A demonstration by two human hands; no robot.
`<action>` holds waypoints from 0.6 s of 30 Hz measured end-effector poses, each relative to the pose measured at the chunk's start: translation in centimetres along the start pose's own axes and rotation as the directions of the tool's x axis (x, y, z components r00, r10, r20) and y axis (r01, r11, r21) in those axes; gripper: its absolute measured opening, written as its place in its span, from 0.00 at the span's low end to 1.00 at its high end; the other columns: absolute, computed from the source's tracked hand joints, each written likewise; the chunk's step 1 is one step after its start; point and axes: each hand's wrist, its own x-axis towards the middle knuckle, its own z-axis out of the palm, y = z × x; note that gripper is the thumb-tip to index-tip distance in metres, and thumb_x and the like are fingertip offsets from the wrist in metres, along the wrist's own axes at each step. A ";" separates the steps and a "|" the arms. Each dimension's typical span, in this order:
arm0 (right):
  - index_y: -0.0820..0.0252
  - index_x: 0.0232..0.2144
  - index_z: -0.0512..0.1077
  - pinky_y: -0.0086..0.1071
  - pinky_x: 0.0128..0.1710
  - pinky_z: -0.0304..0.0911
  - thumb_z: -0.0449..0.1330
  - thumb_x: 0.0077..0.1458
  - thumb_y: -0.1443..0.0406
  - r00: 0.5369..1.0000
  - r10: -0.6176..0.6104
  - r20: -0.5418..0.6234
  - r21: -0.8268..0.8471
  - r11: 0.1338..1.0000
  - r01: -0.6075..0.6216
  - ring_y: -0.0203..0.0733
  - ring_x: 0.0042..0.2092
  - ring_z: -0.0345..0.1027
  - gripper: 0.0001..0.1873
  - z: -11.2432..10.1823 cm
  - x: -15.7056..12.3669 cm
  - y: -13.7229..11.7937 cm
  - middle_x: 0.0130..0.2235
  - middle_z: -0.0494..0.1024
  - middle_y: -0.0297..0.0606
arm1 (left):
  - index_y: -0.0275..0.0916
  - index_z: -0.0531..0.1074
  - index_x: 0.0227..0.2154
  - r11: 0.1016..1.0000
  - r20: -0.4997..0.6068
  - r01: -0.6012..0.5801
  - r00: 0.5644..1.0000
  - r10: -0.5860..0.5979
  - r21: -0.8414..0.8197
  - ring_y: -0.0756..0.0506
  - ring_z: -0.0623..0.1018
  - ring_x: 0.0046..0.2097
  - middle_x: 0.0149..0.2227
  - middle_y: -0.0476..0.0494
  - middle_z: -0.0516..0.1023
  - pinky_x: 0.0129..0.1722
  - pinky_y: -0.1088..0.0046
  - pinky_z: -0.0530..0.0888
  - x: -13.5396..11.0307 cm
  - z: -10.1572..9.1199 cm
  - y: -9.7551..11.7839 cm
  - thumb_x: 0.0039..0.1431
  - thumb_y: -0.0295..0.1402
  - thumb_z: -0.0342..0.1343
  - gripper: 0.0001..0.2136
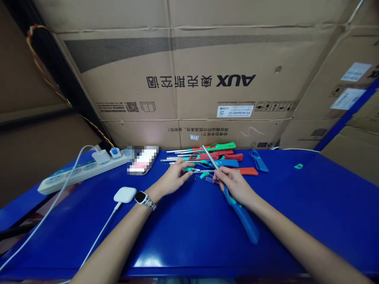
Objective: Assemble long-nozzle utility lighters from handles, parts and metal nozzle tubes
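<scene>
Right hand (232, 184) closed on the blue lighter (243, 220), hiding where tube meets handle; left hand (175, 176) blocks part of the lighter row (231, 163), and I can't tell whether its fingers pinch the small green piece (187, 169). Phone (144, 159) pixelated. Held lighter is over the blue table (183, 236), nearer than the row, silver tube (209, 156) slanting up-left, curved handle down-right.

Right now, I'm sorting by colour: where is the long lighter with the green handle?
In the head view, the green lighter lies near centre, handle pointing right, between the red-handled lighters and the brown cardboard.
</scene>
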 end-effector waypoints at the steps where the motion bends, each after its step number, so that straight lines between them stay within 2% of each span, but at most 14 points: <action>1: 0.58 0.29 0.68 0.26 0.14 0.49 0.54 0.57 0.46 1.000 0.000 -0.005 0.001 1.000 0.000 0.32 0.14 0.54 0.22 0.0 0.0 0.0 0.15 0.65 0.26 | 0.42 0.81 0.34 1.000 0.014 -0.014 1.000 0.014 0.022 0.47 0.69 0.31 0.32 0.47 0.74 0.32 0.77 0.65 -0.1 0.3 -0.2 0.45 0.23 0.68 0.11; 4: 0.58 0.29 0.68 0.26 0.14 0.49 0.54 0.56 0.46 1.000 0.012 -0.012 0.014 1.000 -0.012 0.31 0.13 0.53 0.22 0.2 0.0 0.0 0.14 0.64 0.25 | 0.42 0.80 0.35 0.998 0.029 -0.029 0.999 0.027 0.060 0.45 0.71 0.35 0.34 0.45 0.76 0.36 0.77 0.66 -0.2 0.9 -0.4 0.48 0.25 0.67 0.11; 7: 0.58 0.29 0.68 0.25 0.14 0.47 0.54 0.56 0.46 1.000 0.021 0.000 0.025 0.999 -0.020 0.31 0.13 0.52 0.22 0.3 0.1 0.1 0.14 0.64 0.25 | 0.43 0.79 0.32 0.999 -0.004 -0.041 0.999 0.041 0.028 0.43 0.71 0.39 0.34 0.44 0.76 0.42 0.75 0.67 -0.1 1.1 -0.3 0.46 0.24 0.68 0.10; 10: 0.59 0.29 0.67 0.25 0.13 0.46 0.54 0.56 0.47 1.000 0.022 0.012 0.029 0.999 -0.022 0.30 0.13 0.51 0.21 0.4 0.2 0.3 0.14 0.63 0.24 | 0.44 0.79 0.31 0.992 -0.013 -0.120 0.993 0.120 0.045 0.41 0.71 0.46 0.37 0.43 0.76 0.49 0.71 0.67 0.6 1.4 -0.1 0.46 0.25 0.68 0.10; 14: 0.58 0.29 0.67 0.25 0.12 0.45 0.55 0.56 0.46 0.999 0.039 0.024 0.032 0.999 -0.040 0.30 0.12 0.51 0.21 0.5 0.3 0.5 0.14 0.62 0.22 | 0.44 0.77 0.31 0.902 0.071 -0.282 0.959 0.274 0.327 0.39 0.72 0.46 0.40 0.42 0.73 0.53 0.66 0.65 2.4 2.4 0.0 0.51 0.28 0.65 0.05; 18: 0.58 0.30 0.67 0.24 0.12 0.45 0.55 0.54 0.48 0.998 0.059 0.015 0.051 0.997 -0.060 0.30 0.12 0.50 0.20 0.5 0.3 0.6 0.14 0.62 0.23 | 0.42 0.76 0.37 0.743 0.099 -0.294 0.950 0.296 0.601 0.39 0.71 0.47 0.41 0.41 0.72 0.52 0.63 0.65 2.9 3.1 0.0 0.57 0.31 0.61 0.05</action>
